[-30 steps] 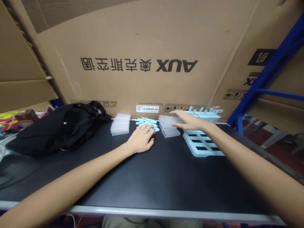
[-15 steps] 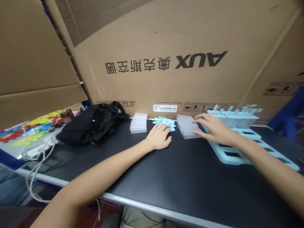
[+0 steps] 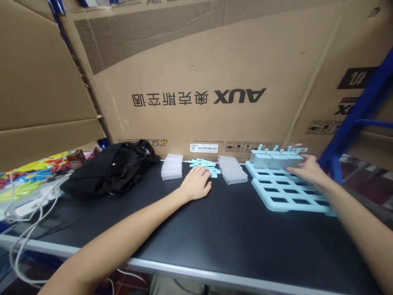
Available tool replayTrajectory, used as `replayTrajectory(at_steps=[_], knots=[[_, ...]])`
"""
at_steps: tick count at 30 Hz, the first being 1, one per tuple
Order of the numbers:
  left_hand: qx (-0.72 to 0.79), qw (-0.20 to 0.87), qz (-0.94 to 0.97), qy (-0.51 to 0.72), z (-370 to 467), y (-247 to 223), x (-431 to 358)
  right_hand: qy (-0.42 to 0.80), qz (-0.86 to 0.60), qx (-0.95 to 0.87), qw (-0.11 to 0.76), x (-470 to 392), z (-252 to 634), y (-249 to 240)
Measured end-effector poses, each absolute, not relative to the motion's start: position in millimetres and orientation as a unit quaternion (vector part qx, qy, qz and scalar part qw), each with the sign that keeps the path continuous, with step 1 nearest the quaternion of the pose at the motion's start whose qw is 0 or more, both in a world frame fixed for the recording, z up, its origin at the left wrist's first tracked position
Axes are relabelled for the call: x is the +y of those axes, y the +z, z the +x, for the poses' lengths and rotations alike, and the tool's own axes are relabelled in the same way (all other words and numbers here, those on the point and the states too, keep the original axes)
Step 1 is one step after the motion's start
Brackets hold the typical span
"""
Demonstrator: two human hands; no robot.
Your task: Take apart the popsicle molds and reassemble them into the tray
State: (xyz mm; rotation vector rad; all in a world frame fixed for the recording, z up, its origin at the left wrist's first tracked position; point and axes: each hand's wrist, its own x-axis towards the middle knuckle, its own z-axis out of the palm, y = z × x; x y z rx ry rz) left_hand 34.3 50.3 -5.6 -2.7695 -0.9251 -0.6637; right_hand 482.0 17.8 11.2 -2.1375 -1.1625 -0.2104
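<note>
My left hand (image 3: 196,184) lies palm down on the black table, fingers stretched out over the near edge of a pile of light-blue plastic sticks (image 3: 201,163). At the right, my right hand (image 3: 310,171) has its thumb and fingers apart around the right end of a row of ice pop molds (image 3: 274,159). The molds are translucent with light-blue stick handles standing up. They sit at the back of a light-blue rack (image 3: 278,205) with rectangular holes. Whether the right fingertips touch the end mold I cannot tell.
Clear plastic mold pieces (image 3: 172,167) stand left of the sticks, and a similar translucent stack (image 3: 232,170) lies to their right. A black bag (image 3: 113,170) and white cables (image 3: 30,229) are at the left. Cardboard (image 3: 196,123) walls the back; a blue frame (image 3: 353,119) rises at right.
My right hand has moved right, from beside the translucent stack to the end of the mold row. My left hand stays by the sticks. The camera view has shifted to the right.
</note>
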Motion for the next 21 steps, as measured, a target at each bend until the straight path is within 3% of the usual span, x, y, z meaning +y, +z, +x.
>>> replayTrajectory(at_steps=[2,4,12,18,21], knots=[[-0.306,0.076,-0.923,-0.221,33.9,-5.9,50.3,-0.006,-0.828,-0.442,0.345,18.9,477.4,10.4],[-0.306,0.076,-0.923,-0.219,33.7,-6.3,50.6,-0.025,-0.847,-0.420,0.326,21.2,476.0,10.0],[-0.311,0.071,-0.924,-0.210,34.8,-6.5,51.0,-0.044,-0.896,-0.427,0.115,27.2,479.0,13.1],[-0.317,0.066,-0.924,-0.204,34.3,-5.6,50.3,-0.066,-0.895,-0.427,0.115,24.6,466.7,16.8],[-0.316,0.062,-0.925,-0.203,34.5,-5.6,50.8,-0.135,-0.889,-0.418,0.132,25.0,461.8,17.1]])
